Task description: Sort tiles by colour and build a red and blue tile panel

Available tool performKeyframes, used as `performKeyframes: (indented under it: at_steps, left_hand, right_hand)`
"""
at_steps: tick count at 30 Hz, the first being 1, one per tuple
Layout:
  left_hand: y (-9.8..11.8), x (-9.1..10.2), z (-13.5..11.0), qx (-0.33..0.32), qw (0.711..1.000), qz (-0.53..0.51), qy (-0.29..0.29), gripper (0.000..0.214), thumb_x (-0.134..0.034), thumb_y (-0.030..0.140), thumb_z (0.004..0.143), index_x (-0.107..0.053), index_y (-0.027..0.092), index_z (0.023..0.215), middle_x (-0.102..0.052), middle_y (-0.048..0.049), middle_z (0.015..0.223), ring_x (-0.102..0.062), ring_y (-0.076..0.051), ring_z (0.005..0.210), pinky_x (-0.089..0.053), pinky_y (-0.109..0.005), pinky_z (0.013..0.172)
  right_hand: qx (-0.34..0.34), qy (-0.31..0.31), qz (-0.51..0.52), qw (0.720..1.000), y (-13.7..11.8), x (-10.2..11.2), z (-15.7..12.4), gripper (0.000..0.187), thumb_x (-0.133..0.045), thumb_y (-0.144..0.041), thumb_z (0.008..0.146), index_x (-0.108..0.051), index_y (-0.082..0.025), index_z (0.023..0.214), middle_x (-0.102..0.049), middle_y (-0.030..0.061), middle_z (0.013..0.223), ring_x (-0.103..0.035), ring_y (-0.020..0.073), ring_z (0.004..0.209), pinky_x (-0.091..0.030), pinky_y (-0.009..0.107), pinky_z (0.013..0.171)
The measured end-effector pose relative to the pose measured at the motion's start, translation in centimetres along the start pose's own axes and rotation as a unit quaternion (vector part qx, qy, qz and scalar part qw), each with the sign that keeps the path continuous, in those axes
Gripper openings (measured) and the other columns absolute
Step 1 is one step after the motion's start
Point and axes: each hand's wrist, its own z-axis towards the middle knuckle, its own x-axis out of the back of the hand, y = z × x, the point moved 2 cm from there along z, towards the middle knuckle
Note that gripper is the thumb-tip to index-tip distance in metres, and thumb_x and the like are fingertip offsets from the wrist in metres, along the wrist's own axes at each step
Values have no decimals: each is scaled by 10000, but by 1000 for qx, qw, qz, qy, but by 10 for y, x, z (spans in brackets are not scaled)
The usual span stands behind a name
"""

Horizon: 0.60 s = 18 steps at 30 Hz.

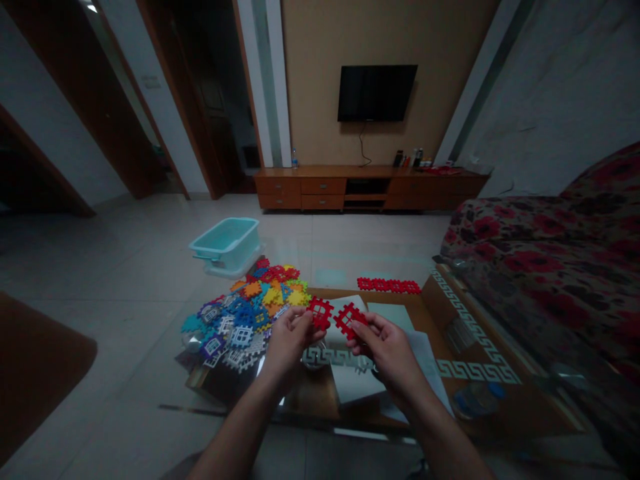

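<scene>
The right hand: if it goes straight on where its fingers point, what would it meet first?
Probably the red piece held by the left hand. The right hand would touch it with its own piece, though depth is hard to judge.

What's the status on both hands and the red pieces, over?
Left hand holding a red piece. Right hand holding another red piece. Pieces close together, seemingly not joined. Nothing seen between them.

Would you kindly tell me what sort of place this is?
Most likely a home's living room: a flat black television hangs above a long brown wooden cabinet, and a red-flowered fabric sofa stands at the right.
</scene>
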Motion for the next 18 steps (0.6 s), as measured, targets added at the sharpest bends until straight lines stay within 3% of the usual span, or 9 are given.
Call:
performKeyframes:
  at_steps: [7, 12, 18]
  left_hand:
    - [-9, -2, -2, 21, 999, -29, -12, 617, -915, 284, 590, -480, 223, 1023, -759, -81, 839, -754, -230, 792, -606, -341, 757]
    - [-13, -2, 0, 27, 999, -19, -40, 641, -921, 236, 557, -516, 202, 1053, -759, -103, 915, -752, -252, 850, -607, -344, 772]
    - [-9, -5, -5, 8, 998, -8, -65, 599, -896, 237, 604, -534, 183, 1079, -750, -105, 955, -754, -249, 847, -605, -358, 790]
  right_hand:
    - [-8, 8, -7, 1000, -3, -1, -4, 436, -857, -378, 603, -656, -145, 912, -716, 41, 817, -673, 151, 652, -555, 264, 628]
    - [12, 17, -6, 1000, -3, 2, -2, 441, -833, -483, 643, -679, -132, 859, -668, 18, 670, -601, 139, 591, -478, 235, 543]
    - [9, -11, -3, 1000, -3, 3, -5, 394, -839, -439, 665, -701, -130, 868, -674, 11, 746, -522, 95, 564, -414, 215, 530]
